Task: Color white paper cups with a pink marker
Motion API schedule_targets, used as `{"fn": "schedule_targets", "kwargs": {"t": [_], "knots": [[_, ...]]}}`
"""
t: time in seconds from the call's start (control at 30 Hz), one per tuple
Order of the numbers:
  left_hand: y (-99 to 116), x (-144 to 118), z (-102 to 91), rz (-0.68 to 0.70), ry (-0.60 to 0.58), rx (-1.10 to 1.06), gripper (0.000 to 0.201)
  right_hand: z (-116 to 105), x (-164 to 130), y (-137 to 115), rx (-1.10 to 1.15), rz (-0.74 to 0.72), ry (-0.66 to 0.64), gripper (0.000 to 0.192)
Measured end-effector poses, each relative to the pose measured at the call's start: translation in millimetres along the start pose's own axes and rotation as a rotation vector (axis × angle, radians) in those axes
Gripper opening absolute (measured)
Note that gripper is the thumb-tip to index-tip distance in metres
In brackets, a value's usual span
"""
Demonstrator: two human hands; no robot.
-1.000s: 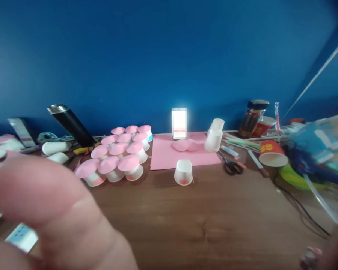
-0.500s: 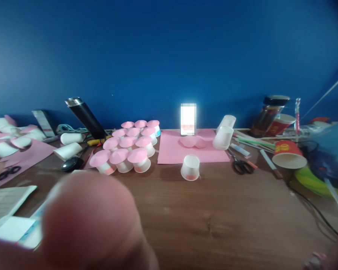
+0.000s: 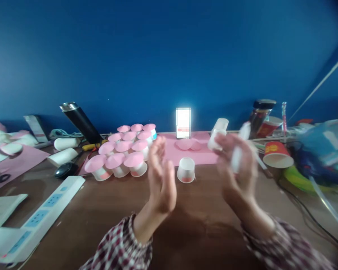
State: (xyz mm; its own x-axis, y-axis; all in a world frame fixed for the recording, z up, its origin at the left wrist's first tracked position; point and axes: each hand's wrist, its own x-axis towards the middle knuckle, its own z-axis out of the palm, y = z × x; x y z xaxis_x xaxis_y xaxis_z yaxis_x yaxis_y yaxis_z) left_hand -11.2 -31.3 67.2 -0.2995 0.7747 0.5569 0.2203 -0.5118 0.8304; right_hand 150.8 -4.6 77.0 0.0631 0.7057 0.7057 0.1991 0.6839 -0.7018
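Note:
My left hand (image 3: 162,178) is raised over the table with its fingers stretched up and nothing in it. My right hand (image 3: 239,172) is blurred by motion; its fingers are bent around a white tube-like thing (image 3: 236,159) that sticks up past the fingers. Between the hands, a white paper cup (image 3: 186,170) stands upside down near the front edge of a pink sheet (image 3: 197,157). Pink paper rounds (image 3: 186,144) lie on that sheet. Left of my left hand stand rows of upturned cups topped with pink paper cones (image 3: 115,160).
A lit phone (image 3: 183,123) leans at the wall. White cups (image 3: 221,125) stand behind my right hand. To the right are a red paper cup (image 3: 278,153) and a dark-lidded bottle (image 3: 261,116). On the left lie a power strip (image 3: 45,213), a mouse (image 3: 65,170) and a black flask (image 3: 80,120).
A large blurred hand close to the camera at lower left is gone from there. Both my hands now reach forward over the table, with the white tube-like thing in the right.

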Motion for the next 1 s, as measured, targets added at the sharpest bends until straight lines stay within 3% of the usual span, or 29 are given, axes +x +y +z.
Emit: {"fn": "schedule_targets", "kwargs": {"t": [0.1, 0.17, 0.23, 0.4, 0.6, 0.8, 1.0], "knots": [[-30, 1, 7.0, -0.175, -0.283, 0.206, 0.070, 11, -10, 32, -0.064, 0.154, -0.082, 0.036], [-49, -1, 9.2, -0.201, -0.372, 0.282, 0.083, 14, -17, 52, -0.099, 0.191, -0.176, 0.034], [-59, -2, 9.9, -0.240, -0.407, 0.290, 0.078, 15, -22, 63, -0.105, 0.217, -0.216, 0.033], [-59, 2, 9.1, -0.322, -0.304, -0.033, 0.046, 14, -26, 63, -0.049, 0.250, -0.260, 0.034], [-58, 5, 7.4, -0.632, -0.219, -0.562, 0.042, 14, -29, 59, -0.024, 0.227, -0.273, 0.033], [-58, 3, 6.5, -0.679, -0.218, -0.728, 0.029, 15, -29, 56, -0.101, 0.169, -0.301, 0.037], [-60, 2, 5.4, -0.724, -0.163, -0.789, 0.027, 16, -31, 60, -0.123, 0.213, -0.333, 0.041]]}}
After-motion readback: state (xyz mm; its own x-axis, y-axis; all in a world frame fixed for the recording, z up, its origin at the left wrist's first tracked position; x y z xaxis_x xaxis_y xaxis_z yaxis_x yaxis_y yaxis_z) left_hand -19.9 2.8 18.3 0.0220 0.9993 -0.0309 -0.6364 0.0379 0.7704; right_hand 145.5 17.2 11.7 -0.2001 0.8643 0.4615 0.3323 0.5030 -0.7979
